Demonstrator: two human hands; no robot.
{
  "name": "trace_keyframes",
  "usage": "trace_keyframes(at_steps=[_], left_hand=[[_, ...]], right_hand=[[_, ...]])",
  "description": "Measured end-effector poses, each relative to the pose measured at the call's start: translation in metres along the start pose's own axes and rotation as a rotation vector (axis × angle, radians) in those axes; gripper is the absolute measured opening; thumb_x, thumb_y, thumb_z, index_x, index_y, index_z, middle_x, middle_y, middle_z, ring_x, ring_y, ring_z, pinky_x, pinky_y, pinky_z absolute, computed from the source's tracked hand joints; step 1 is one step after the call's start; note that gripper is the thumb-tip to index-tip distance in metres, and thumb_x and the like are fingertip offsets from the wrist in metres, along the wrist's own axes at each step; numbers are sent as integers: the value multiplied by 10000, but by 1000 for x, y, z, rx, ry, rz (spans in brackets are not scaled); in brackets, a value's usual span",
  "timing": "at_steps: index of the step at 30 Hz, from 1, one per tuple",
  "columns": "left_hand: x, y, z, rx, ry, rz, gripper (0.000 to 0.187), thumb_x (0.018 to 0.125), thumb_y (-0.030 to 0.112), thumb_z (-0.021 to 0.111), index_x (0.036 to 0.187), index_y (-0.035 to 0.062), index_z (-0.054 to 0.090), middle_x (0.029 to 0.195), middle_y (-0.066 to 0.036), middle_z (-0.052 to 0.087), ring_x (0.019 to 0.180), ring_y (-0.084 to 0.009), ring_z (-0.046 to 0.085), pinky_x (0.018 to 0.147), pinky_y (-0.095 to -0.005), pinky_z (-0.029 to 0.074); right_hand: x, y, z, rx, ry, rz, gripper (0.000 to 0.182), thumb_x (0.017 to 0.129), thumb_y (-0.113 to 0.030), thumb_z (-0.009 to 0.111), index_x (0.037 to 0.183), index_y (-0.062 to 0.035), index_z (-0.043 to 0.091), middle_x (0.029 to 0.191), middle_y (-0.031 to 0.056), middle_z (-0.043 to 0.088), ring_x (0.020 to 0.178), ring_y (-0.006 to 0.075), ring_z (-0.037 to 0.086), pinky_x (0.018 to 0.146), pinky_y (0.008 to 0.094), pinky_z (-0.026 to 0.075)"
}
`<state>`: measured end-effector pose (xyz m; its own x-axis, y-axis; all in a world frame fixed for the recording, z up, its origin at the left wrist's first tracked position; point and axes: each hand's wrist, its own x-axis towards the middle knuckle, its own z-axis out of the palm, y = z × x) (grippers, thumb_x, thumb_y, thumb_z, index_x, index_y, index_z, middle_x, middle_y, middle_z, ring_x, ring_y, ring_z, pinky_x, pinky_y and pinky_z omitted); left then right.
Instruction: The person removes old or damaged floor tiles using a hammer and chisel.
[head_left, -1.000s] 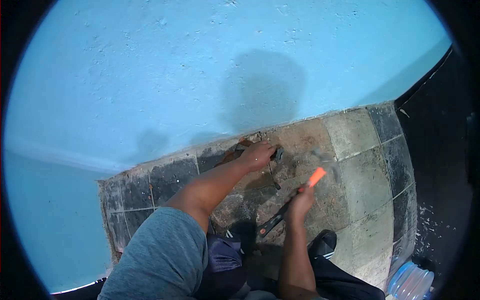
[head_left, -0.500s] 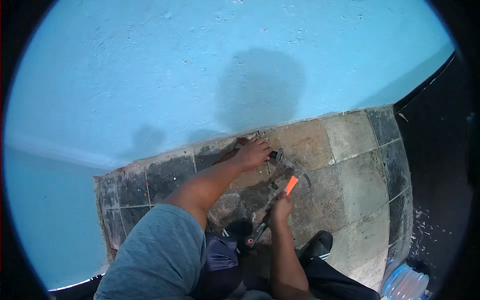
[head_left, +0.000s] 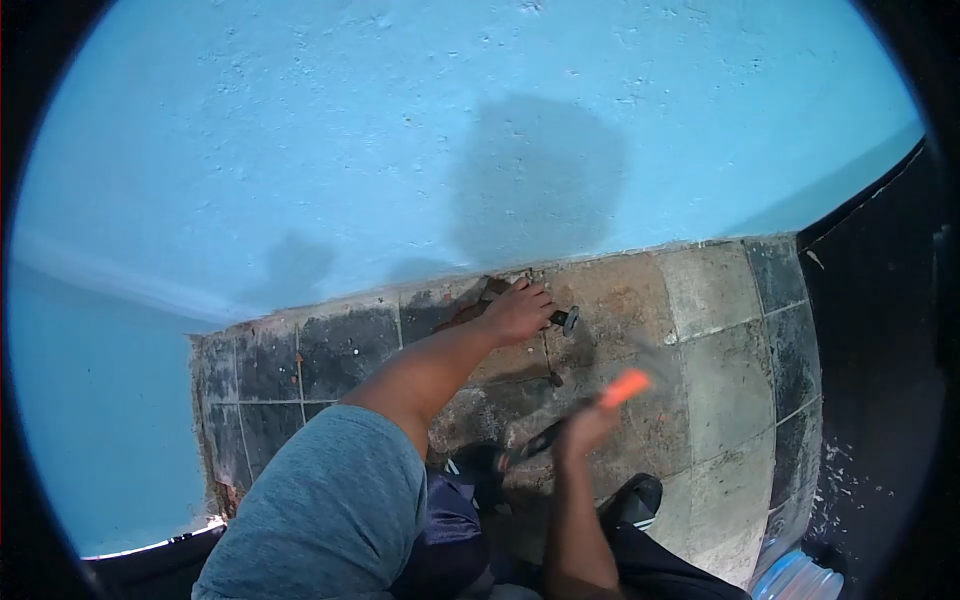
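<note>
My left hand [head_left: 519, 312] is wrapped round a chisel [head_left: 571, 321], whose dark shank and round metal striking end stick out to the right of my fist. The chisel's other end is mostly hidden by my hand, low down by the foot of the wall. In my right hand [head_left: 585, 434] is a hammer [head_left: 627, 387] with an orange and black handle. Motion smears the hammer's head, which is to the right of the chisel's end and apart from it.
A pale blue wall [head_left: 400, 180] rises behind a tiled surface [head_left: 730, 390] of worn dark and light squares. My shoe [head_left: 636, 500] stands at the front. A clear plastic bottle [head_left: 797, 578] lies at lower right, below a dark floor [head_left: 870, 380] with white flecks.
The hammer has swung away from the chisel's end, rightward, with my right hand. My left hand still holds the chisel in about the same place; the view has shifted slightly.
</note>
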<state>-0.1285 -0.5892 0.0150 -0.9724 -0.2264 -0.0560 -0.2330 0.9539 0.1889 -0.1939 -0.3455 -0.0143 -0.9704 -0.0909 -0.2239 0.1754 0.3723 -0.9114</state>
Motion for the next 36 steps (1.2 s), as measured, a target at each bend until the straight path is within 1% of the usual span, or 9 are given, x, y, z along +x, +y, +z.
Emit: trace_keyframes(at_steps=[2, 5, 11, 15, 17, 19, 22, 28, 36], left_hand=[[1, -1, -2, 28, -40, 16, 295, 933, 219, 647, 1194, 85, 666, 1174, -57, 620, 1211, -238, 506, 1057, -432, 354], [-2, -4, -3, 87, -106, 10, 167, 885, 144, 646, 1042, 101, 681, 1138, -60, 615, 1177, -233, 516, 1050, -421, 365], [-5, -10, -2, 22, -55, -11, 207, 876, 120, 625, 1075, 75, 661, 1128, -92, 606, 1172, -253, 521, 1053, -432, 362], [0, 16, -14, -91, 97, -36, 295, 902, 136, 601, 1184, 53, 621, 1128, -116, 603, 1174, -279, 527, 1043, -452, 368], [18, 35, -18, -187, 236, -42, 292, 928, 163, 584, 1195, 47, 610, 1117, -129, 601, 1152, -298, 539, 1023, -466, 387], [37, 56, -32, -315, 387, -23, 262, 968, 206, 563, 1168, 43, 609, 1095, -145, 596, 1114, -322, 555, 994, -485, 418], [58, 81, -45, -396, 438, 10, 251, 948, 200, 571, 1134, 37, 613, 1104, -158, 596, 1103, -336, 562, 989, -482, 432], [39, 58, -40, -333, 326, 40, 262, 923, 177, 584, 1135, 27, 621, 1110, -155, 607, 1131, -331, 561, 995, -480, 440], [-9, -17, 11, -15, -76, -251, 515, 875, 74, 618, 1370, -18, 511, 1356, -221, 539, 1303, -378, 489, 1094, -489, 427]], right_hand=[[-41, -56, 8, 138, -359, 408, 326, 1053, -316, 503, 816, -94, 487, 649, 22, 471, 543, 153, 490, 482, 335, 408], [-30, -65, 0, 304, -384, 509, 325, 1055, -353, 486, 842, -108, 486, 646, 15, 487, 531, 146, 493, 454, 327, 395], [50, -86, -38, 436, -9, 364, 397, 1066, -425, 430, 869, -90, 506, 687, 33, 502, 552, 183, 499, 506, 360, 440], [35, -64, -37, 287, 178, 303, 447, 1082, -414, 426, 1034, 11, 557, 871, 121, 588, 765, 292, 516, 733, 412, 478], [-11, -36, 5, 289, 265, 299, 377, 1060, -369, 471, 908, -33, 550, 728, 49, 497, 615, 215, 489, 600, 387, 456], [-37, -45, 12, 225, -416, 635, 340, 1067, -349, 473, 897, -63, 535, 689, 40, 503, 560, 189, 486, 533, 369, 431], [-46, -57, 19, 311, -501, 686, 326, 1070, -360, 466, 885, -95, 511, 649, 34, 499, 507, 170, 470, 475, 349, 398], [7, -80, -1, 432, -266, 597, 349, 1065, -415, 471, 875, -123, 472, 621, 23, 442, 499, 172, 445, 479, 334, 396], [67, -59, -42, 536, -103, 560, 359, 1060, -417, 483, 854, -123, 461, 624, 25, 433, 487, 186, 442, 470, 345, 392]])
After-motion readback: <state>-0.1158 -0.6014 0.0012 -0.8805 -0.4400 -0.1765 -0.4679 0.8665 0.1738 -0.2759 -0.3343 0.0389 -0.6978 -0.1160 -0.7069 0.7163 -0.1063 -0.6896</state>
